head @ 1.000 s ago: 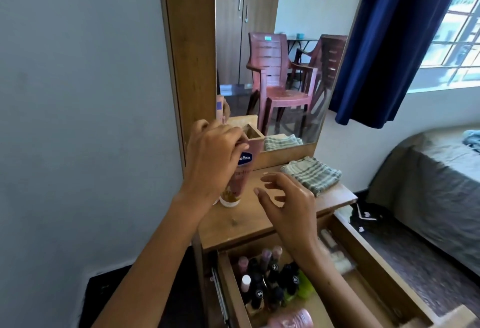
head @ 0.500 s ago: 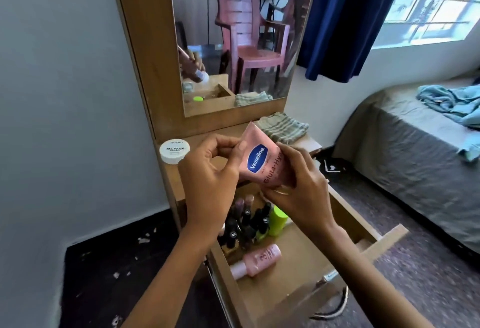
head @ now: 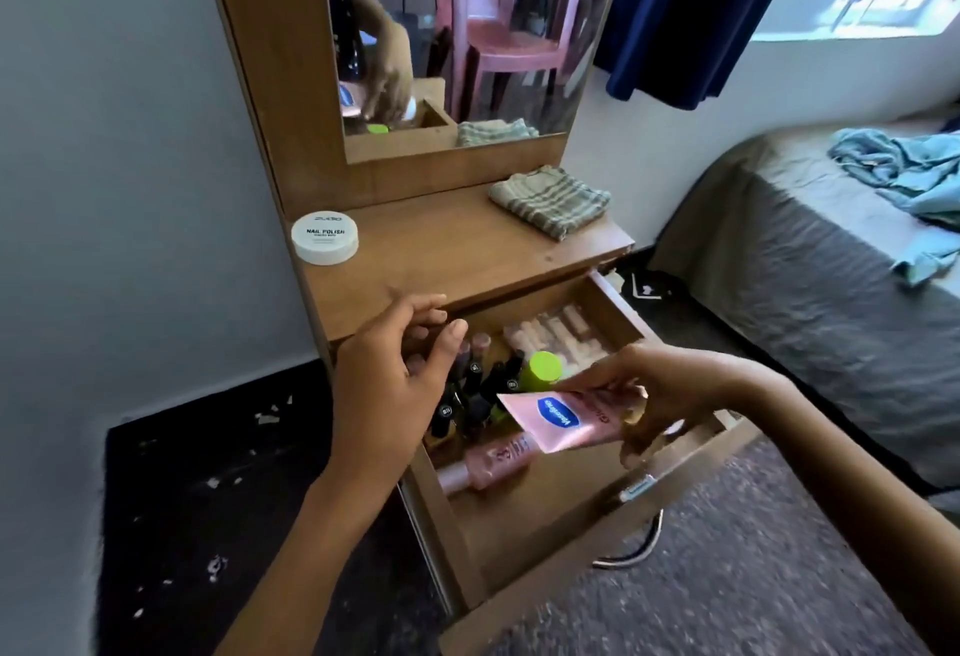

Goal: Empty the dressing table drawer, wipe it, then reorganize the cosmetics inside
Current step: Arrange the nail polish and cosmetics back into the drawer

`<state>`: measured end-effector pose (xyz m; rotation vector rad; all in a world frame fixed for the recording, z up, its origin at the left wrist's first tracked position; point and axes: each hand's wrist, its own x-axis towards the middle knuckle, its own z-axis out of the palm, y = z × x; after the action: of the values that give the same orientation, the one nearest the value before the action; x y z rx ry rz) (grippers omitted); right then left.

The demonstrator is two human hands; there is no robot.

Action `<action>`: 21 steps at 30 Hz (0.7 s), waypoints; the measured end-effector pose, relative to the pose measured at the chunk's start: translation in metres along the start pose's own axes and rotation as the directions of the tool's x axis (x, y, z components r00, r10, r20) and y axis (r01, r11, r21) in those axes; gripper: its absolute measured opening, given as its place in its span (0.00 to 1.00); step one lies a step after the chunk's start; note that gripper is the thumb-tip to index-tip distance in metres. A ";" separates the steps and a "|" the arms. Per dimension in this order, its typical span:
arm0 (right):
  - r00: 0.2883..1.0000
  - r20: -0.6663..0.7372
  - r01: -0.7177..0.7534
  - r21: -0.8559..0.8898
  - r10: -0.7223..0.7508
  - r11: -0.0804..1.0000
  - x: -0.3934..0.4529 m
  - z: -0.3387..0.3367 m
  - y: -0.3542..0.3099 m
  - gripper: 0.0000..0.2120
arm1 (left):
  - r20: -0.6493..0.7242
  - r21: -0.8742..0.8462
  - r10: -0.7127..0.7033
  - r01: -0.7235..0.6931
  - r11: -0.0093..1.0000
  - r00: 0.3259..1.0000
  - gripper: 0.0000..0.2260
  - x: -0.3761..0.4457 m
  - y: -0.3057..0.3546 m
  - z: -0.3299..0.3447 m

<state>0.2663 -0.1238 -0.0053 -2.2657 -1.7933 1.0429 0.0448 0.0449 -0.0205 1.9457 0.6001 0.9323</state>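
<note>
Tube has dropped from chest height, where both hands pinched it, to just over the open drawer; left hand has let go. Right hand alone grips the pink tube now, fingers curled round its cap end, flat crimped end pointing left, blue logo up. Left hand hovers over the drawer's left edge, fingers loosely bent, holding nothing.

In the drawer: cluster of dark nail polish bottles at back left, green-capped bottle just beside them, pink bottle lying on its side in front, pale tubes in a row at back right. Front part of drawer floor bare wood.

On the counter: white jar marked "nail polish" at left, folded checked cloth at right. Mirror behind. Bed to the right.
</note>
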 end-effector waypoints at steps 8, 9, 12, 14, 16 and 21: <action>0.947 0.322 -0.032 0.047 0.016 0.998 0.026 0.004 -0.006 0.30 | 0.058 0.221 0.129 -0.139 0.965 0.990 0.10 0.006 -0.010 0.005; 0.940 0.340 -0.046 0.053 0.026 0.998 0.028 0.005 -0.007 0.30 | 0.065 0.232 0.130 -0.142 0.962 0.989 0.10 0.006 -0.011 0.005; 0.927 0.372 -0.069 0.049 0.046 0.996 0.033 0.010 -0.007 0.30 | 0.070 0.229 0.109 -0.122 0.966 0.992 0.11 0.006 -0.015 0.005; 0.927 0.369 -0.067 0.010 0.059 0.998 0.036 0.015 -0.006 0.30 | 0.068 0.228 0.095 -0.108 0.968 0.993 0.12 0.005 -0.018 0.005; 0.936 0.343 -0.074 -0.028 0.079 0.997 0.035 0.020 -0.005 0.31 | 0.066 0.230 0.085 -0.098 0.968 0.994 0.12 0.004 -0.020 0.005; 0.972 0.204 -0.096 -0.103 0.116 0.990 0.027 0.029 -0.007 0.32 | 0.065 0.247 0.074 -0.087 0.965 0.995 0.11 0.005 -0.024 0.007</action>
<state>0.2467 -0.1075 -0.0370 -2.4101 -1.8497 1.2885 0.0524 0.0573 -0.0411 2.2276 0.6347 0.8834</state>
